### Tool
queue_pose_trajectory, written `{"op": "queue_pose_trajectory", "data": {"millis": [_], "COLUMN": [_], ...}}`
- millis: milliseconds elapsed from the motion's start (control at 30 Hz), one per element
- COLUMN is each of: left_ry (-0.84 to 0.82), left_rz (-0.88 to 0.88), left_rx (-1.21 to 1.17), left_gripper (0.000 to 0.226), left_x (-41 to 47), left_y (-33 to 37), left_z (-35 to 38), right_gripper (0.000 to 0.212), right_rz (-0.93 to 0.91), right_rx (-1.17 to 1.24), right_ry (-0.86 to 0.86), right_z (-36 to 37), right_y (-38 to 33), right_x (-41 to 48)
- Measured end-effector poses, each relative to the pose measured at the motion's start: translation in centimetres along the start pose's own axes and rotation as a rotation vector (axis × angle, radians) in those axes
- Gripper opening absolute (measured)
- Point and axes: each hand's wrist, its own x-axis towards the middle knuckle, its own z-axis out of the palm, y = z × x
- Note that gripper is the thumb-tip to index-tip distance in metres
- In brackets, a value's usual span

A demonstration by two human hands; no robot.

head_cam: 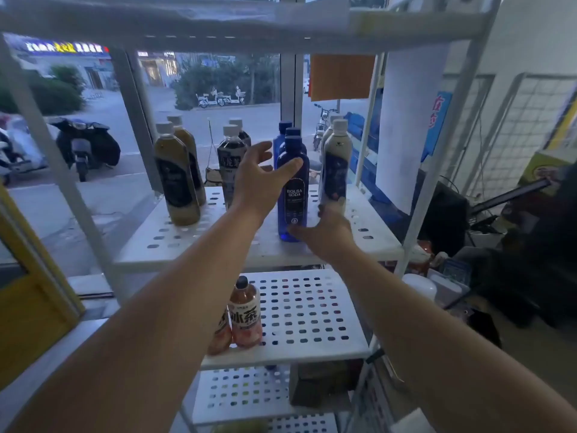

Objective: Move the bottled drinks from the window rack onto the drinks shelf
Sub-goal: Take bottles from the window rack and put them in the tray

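Observation:
A blue Bolsa Soda bottle (292,195) stands at the front of a row of blue bottles on the white perforated window rack (175,242). My left hand (260,176) reaches in with fingers spread, thumb touching the bottle's shoulder. My right hand (324,228) is low beside the bottle's base, fingers relaxed, between it and a pale white-capped bottle (335,170). Two brown drinks (176,176) stand at the left, dark tea bottles (229,160) behind my left hand. Neither hand holds anything.
Two pink iced-tea bottles (245,314) stand on the lower rack shelf (312,320). White rack posts (437,151) frame the sides. A window with the street lies behind. Clutter and cables fill the floor at the right (487,239). A yellow panel (28,307) is at the left.

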Motion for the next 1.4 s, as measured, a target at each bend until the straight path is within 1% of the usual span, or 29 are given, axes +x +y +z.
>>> {"op": "queue_pose_trajectory", "data": {"millis": [100, 200, 233, 400, 500, 633, 700, 767, 867, 967, 1133, 1200, 1300, 1400], "left_ry": [0.014, -0.019, -0.021, 0.038, 0.038, 0.045, 0.073, 0.057, -0.059, -0.214, -0.487, -0.596, -0.706, -0.835], "left_rz": [0.008, 0.001, 0.017, 0.050, 0.043, 0.073, 0.084, 0.071, 0.010, -0.056, -0.182, -0.223, -0.299, -0.369], "left_rx": [0.004, 0.051, 0.075, 0.166, 0.175, 0.072, -0.008, -0.075, -0.165, -0.198, -0.260, -0.255, -0.247, -0.204], "left_gripper": [0.048, 0.045, 0.045, 0.038, 0.037, 0.031, 0.027, 0.024, 0.015, 0.015, 0.015, 0.016, 0.013, 0.014], "left_x": [0.5, 0.8, 0.8, 0.4, -0.2, -2.4, -4.6, -7.3, -11.8, -16.7, -25.1, -28.8, -33.2, -36.5], "left_y": [0.3, 0.4, 0.3, 0.3, 1.1, 2.9, 3.6, 4.0, 3.8, 3.5, 2.7, 2.1, 0.8, -1.3], "left_z": [0.5, 0.9, 1.0, 1.1, 1.1, -0.3, -1.4, -2.0, -1.4, 0.6, 6.2, 8.8, 12.1, 14.9], "right_gripper": [0.071, 0.052, 0.051, 0.050, 0.051, 0.055, 0.057, 0.058, 0.060, 0.060, 0.057, 0.052, 0.040, 0.043], "right_rz": [0.022, 0.002, -0.004, 0.020, 0.043, -0.009, -0.037, -0.041, -0.018, 0.018, 0.176, 0.280, 0.462, 0.745], "right_rx": [0.027, 0.023, 0.034, -0.015, 0.027, 0.067, 0.075, 0.102, 0.142, 0.146, 0.165, 0.188, 0.219, 0.325], "right_ry": [-0.041, -0.012, 0.001, 0.049, 0.066, 0.130, 0.170, 0.217, 0.293, 0.389, 0.535, 0.572, 0.566, 0.571], "right_z": [1.4, 2.7, 3.0, 3.7, 3.1, 1.3, 0.0, -1.5, -4.0, -6.7, -10.5, -11.9, -13.1, -13.5], "right_y": [0.3, 0.6, 0.7, -0.2, -1.0, -1.0, -0.9, -0.6, 0.8, 3.5, 9.6, 12.8, 17.1, 21.9], "right_x": [0.7, 1.3, 1.5, 1.1, 0.0, -3.7, -6.1, -8.7, -12.9, -17.4, -25.8, -29.0, -32.2, -33.2]}}
